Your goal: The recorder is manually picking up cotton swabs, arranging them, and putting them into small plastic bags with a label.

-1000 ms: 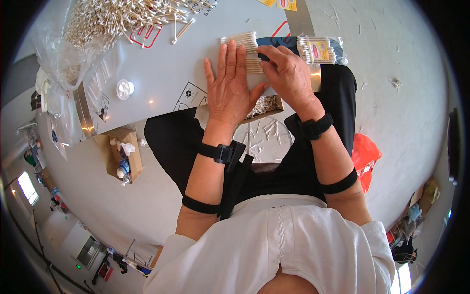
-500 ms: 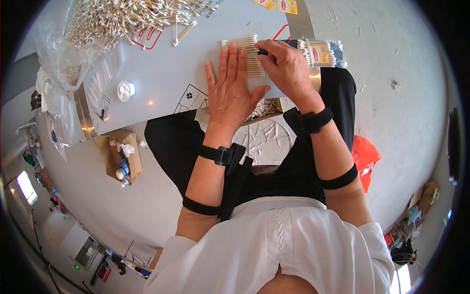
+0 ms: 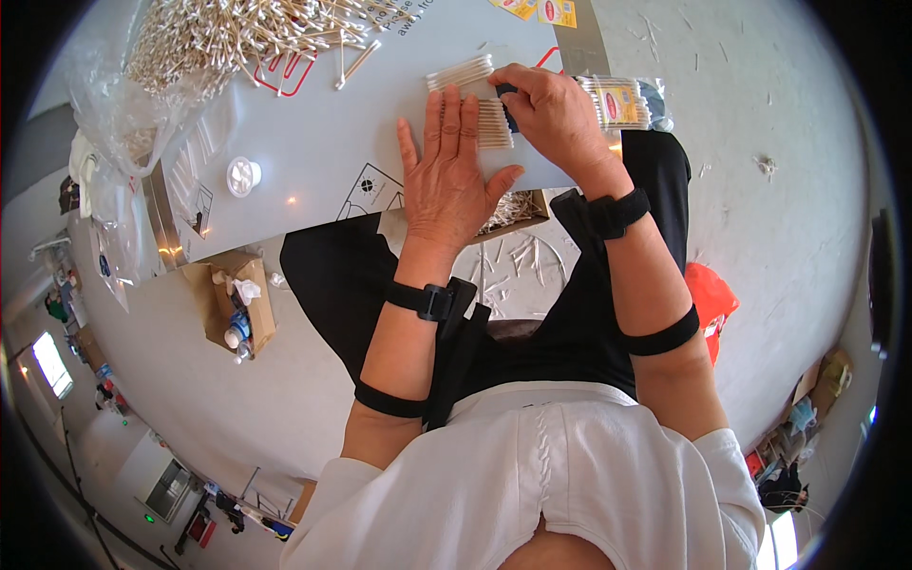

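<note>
On the left, a clear plastic bag (image 3: 109,123) is lying beside a big pile of cotton swabs (image 3: 218,47) on the grey table (image 3: 304,157), and a small white cup (image 3: 243,177) is standing nearer. The left hand (image 3: 445,176) is lying flat, its fingers spreading, and is covering part of a swab row (image 3: 495,125). A smaller swab bunch (image 3: 460,72) is lying just beyond its fingertips. The right hand (image 3: 559,119) is curling and pinching a dark piece (image 3: 509,103) at the row's right end; its thumb I cannot see clearly. Farther right, a swab pack (image 3: 617,103) with yellow label is lying near this hand.
</note>
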`<state>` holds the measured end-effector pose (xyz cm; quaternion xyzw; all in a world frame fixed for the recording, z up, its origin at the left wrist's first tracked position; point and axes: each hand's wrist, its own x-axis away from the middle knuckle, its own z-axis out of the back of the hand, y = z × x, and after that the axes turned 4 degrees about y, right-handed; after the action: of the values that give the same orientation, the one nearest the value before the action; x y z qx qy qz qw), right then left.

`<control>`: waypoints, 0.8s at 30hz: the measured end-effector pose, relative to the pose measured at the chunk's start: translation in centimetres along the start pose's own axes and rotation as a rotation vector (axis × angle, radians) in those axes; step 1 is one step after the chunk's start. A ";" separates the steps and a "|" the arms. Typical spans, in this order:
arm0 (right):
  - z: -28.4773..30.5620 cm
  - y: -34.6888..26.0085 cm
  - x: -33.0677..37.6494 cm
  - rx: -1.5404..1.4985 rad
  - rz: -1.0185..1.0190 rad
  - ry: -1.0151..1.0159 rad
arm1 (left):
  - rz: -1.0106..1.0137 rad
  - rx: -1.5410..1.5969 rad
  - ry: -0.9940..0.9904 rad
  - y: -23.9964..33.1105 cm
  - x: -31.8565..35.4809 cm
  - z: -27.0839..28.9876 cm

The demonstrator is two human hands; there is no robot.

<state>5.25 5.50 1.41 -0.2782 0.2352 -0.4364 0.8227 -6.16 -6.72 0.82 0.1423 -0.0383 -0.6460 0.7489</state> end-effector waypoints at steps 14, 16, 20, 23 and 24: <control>2.1 -0.5 2.8 0.070 0.118 -0.091 | 0.014 -0.032 -0.019 0.5 0.5 0.4; 2.2 -0.4 2.8 0.060 0.132 -0.095 | 0.024 -0.023 -0.024 0.7 0.8 0.5; 2.0 -0.2 2.4 0.032 0.157 -0.100 | 0.043 -0.018 -0.032 0.7 1.3 0.1; 2.5 -0.2 1.6 0.020 0.183 -0.109 | 0.035 0.002 -0.020 0.8 1.2 0.0; 2.5 -0.2 1.5 0.010 0.203 -0.126 | 0.038 0.007 -0.024 0.8 1.2 0.0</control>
<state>7.47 4.83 3.15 -0.2760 0.2077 -0.3337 0.8771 -5.25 -7.79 0.90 0.1364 -0.0525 -0.6333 0.7600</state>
